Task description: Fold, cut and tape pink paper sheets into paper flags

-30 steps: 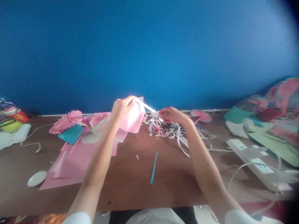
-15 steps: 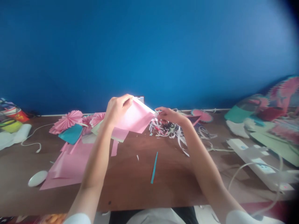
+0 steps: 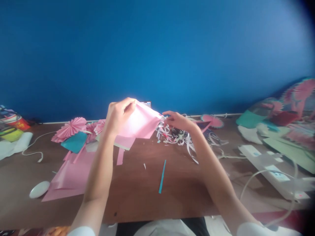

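A pink sheet of paper (image 3: 141,123) is held up above the table, tilted, between my two hands. My left hand (image 3: 120,113) pinches its upper left corner, fingers closed. At the paper's right corner, the fingertips of my right hand (image 3: 178,120) are pressed together on its edge. A heap of shredded paper strips (image 3: 182,136) lies just below and behind my right hand. Under my left forearm, more pink paper (image 3: 71,177) rests on the table, partly hidden by the arm.
Pink folded paper fans (image 3: 73,126) and a teal paper piece (image 3: 76,142) lie left. A teal strip (image 3: 162,177) is in front. A white mouse (image 3: 39,189) sits at left. On the right are a power strip (image 3: 273,172) with cables and a finished paper craft (image 3: 300,95).
My left hand has shifted slightly left with the pink sheet, and the sheet's upper edge looks more slanted. My right hand has hardly moved.
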### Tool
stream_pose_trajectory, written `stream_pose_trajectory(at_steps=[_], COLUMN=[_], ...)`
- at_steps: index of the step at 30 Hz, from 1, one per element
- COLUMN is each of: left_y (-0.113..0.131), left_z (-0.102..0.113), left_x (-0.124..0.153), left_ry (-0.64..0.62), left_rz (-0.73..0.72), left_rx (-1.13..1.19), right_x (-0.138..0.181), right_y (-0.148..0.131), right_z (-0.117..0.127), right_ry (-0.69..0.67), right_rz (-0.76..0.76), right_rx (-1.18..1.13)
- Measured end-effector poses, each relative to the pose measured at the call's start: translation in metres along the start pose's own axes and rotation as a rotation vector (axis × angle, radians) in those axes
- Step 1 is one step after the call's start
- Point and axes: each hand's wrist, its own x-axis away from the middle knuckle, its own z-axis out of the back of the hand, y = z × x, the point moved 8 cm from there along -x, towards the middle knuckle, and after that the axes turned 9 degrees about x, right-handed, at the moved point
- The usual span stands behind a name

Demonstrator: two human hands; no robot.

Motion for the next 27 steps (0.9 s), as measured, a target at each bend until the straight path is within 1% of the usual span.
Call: stream_pose_trajectory(at_steps=[3, 7, 11, 14, 17, 22, 27], left_y=[0.004, 0.004, 0.003, 0.004, 0.005, 0.003, 0.003], left_z=[0.005, 0.013, 0.021, 0.023, 0.022, 0.019, 0.017], left_x=[0.0, -0.001, -0.001, -0.001, -0.001, -0.001, -0.002], left_ry=[0.007, 0.047, 0.089, 0.095, 0.084, 0.071, 0.05], left_rz=[-0.003, 0.01, 0.03, 0.038, 0.036, 0.033, 0.038], left_rx=[-0.006, -0.01, 0.01, 0.04, 0.052, 0.058, 0.069], right_x=[0.002, 0.004, 0.007, 0.009, 0.01, 0.007, 0.003], right_y=[-0.004, -0.011, -0.017, -0.019, -0.016, -0.003, 0.006], right_z=[0.002, 0.007, 0.007, 0.008, 0.009, 0.009, 0.004], right_ry=[0.005, 0.005, -0.035, -0.058, -0.064, -0.085, -0.134], right_rz=[0.03, 0.078, 0.123, 0.149, 0.157, 0.144, 0.162], right_rx=[0.0, -0.009, -0.042, -0.086, -0.117, -0.125, -0.11])
